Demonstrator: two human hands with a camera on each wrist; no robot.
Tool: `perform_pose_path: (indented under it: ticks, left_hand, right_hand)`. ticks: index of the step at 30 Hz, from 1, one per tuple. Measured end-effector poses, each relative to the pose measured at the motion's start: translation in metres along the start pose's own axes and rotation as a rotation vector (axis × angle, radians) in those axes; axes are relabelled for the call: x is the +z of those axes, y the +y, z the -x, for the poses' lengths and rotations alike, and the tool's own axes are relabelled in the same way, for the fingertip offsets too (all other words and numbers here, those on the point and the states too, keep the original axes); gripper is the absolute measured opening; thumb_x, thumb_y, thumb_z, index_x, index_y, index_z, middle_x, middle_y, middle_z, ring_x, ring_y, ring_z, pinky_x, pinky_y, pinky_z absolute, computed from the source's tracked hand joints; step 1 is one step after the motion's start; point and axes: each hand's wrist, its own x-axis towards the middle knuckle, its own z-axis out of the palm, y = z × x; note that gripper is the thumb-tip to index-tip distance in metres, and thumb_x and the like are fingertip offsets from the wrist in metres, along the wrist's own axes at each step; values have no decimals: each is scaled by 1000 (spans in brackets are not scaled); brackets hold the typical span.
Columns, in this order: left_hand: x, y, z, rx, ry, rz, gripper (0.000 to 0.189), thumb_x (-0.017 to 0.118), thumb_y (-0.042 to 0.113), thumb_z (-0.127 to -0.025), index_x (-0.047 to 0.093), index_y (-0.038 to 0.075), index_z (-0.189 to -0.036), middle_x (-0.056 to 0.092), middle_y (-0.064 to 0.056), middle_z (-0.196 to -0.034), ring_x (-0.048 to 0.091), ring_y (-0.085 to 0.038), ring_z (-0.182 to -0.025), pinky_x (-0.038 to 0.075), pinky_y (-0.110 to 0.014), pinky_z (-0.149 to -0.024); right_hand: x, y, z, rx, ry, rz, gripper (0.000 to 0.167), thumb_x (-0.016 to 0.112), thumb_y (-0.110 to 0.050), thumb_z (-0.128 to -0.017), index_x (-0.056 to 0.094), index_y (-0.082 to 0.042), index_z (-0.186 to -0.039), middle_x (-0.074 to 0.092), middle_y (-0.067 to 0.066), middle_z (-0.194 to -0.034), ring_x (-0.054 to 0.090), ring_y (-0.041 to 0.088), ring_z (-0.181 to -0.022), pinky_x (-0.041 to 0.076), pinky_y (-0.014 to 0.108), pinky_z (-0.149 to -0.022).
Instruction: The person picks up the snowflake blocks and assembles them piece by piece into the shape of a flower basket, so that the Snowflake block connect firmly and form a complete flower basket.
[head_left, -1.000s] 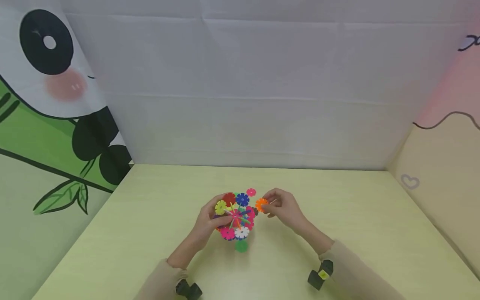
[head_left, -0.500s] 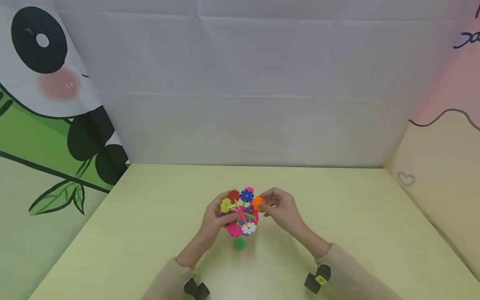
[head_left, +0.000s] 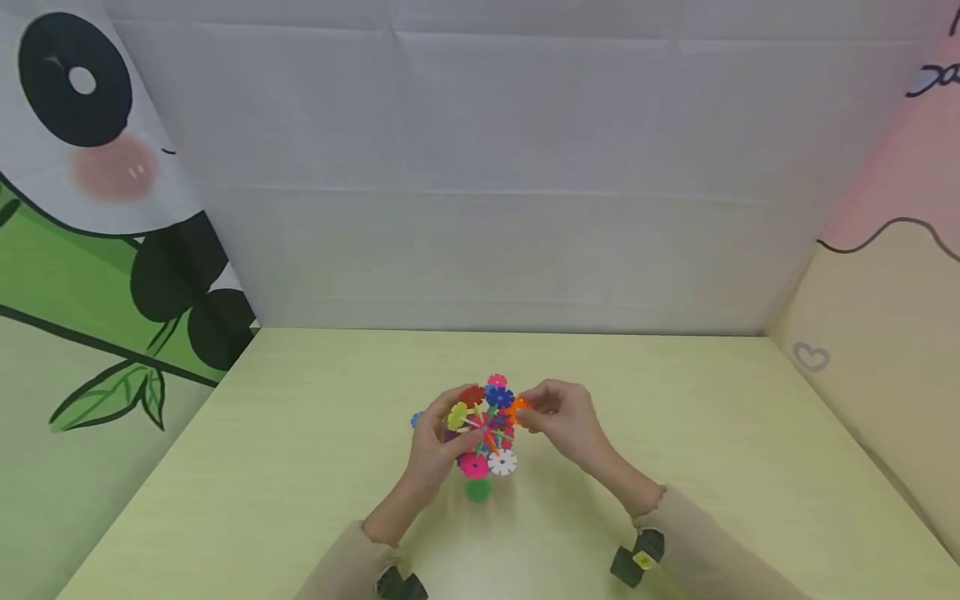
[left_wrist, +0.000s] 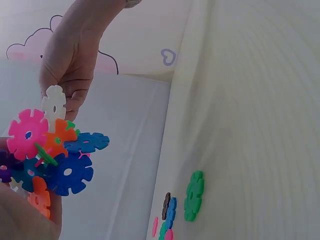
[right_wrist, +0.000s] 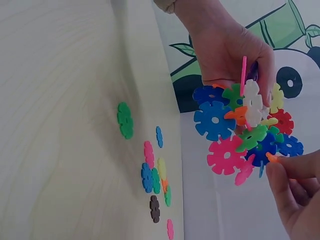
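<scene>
My left hand (head_left: 433,448) grips a rounded cluster of many-coloured, slotted flower-shaped plastic discs (head_left: 474,465), thumb across its near side. The cluster is up off the table in the wrist views. At its right edge, my right hand (head_left: 566,418) pinches an orange flower disc (head_left: 519,407) between thumb and fingertips. In the right wrist view that orange disc (right_wrist: 272,157) meets the cluster beside a dark blue disc (right_wrist: 261,151). Discs in white (right_wrist: 253,102), pink (right_wrist: 225,156) and blue (right_wrist: 214,120) stick out at different angles. The left palm hides part of the cluster.
A loose green disc (head_left: 477,490) lies on the pale table (head_left: 300,467) in front of the cluster. Several more discs, including a dark brown one (right_wrist: 155,209) and a blue one (right_wrist: 146,177), lie farther back. A white sheet (head_left: 480,250) closes off the table's far edge.
The orange disc, first held apart on the right, now overlaps the cluster's edge. My left hand has moved right and tilted the cluster. A blue disc now shows left of that hand.
</scene>
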Motion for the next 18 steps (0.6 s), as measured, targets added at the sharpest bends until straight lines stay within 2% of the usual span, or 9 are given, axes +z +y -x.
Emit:
perform_pose_path:
  ticks: [4, 7, 9, 12, 14, 18]
  left_hand:
    - [2, -2, 1, -7, 11, -9, 50, 63, -2, -87, 51, -2, -136, 54, -23, -138, 52, -5, -122, 44, -25, -108]
    - [3, -4, 1, -8, 14, -9, 51, 63, -1, -87, 52, -2, -136, 55, -23, -137, 53, -6, -122, 43, -34, -112]
    - [3, -6, 0, -10, 12, 5, 52, 63, -2, -86, 51, -2, -136, 55, -24, -137, 54, -4, -119, 45, -30, -108]
    - [3, -7, -1, -18, 11, 29, 53, 62, -3, -86, 50, -3, -137, 53, -26, -138, 56, 0, -114, 49, -18, -98]
    - [3, -7, -1, -28, 14, 38, 53, 61, -3, -86, 49, -3, -138, 52, -26, -139, 57, -7, -118, 49, -15, -95]
    - [3, -7, 0, -55, 23, 21, 54, 61, -1, -87, 49, -2, -140, 52, -23, -142, 51, -31, -132, 47, -27, -106]
  right_hand:
    - [-3, 2, 0, 48, -11, -34, 17, 70, 3, -85, 69, 11, -100, 73, 26, -91, 72, 25, -74, 60, 22, -67]
    - [-3, 2, 0, 80, -10, -57, 18, 69, 2, -86, 68, 11, -101, 74, 26, -93, 72, 18, -73, 60, 22, -68]
    - [-3, 2, 0, 101, -4, -82, 18, 69, 3, -86, 68, 12, -101, 73, 25, -93, 71, 14, -72, 60, 22, -68]
    - [-1, 2, 0, 126, 11, -116, 19, 69, 5, -85, 67, 13, -102, 73, 25, -92, 70, 9, -70, 60, 23, -68]
    - [1, 2, 1, 135, 20, -134, 19, 69, 5, -85, 66, 14, -102, 73, 24, -92, 69, 8, -69, 60, 23, -68]
    - [4, 4, 1, 130, 36, -135, 18, 69, 6, -84, 67, 13, -101, 73, 26, -93, 71, 11, -70, 60, 22, -67]
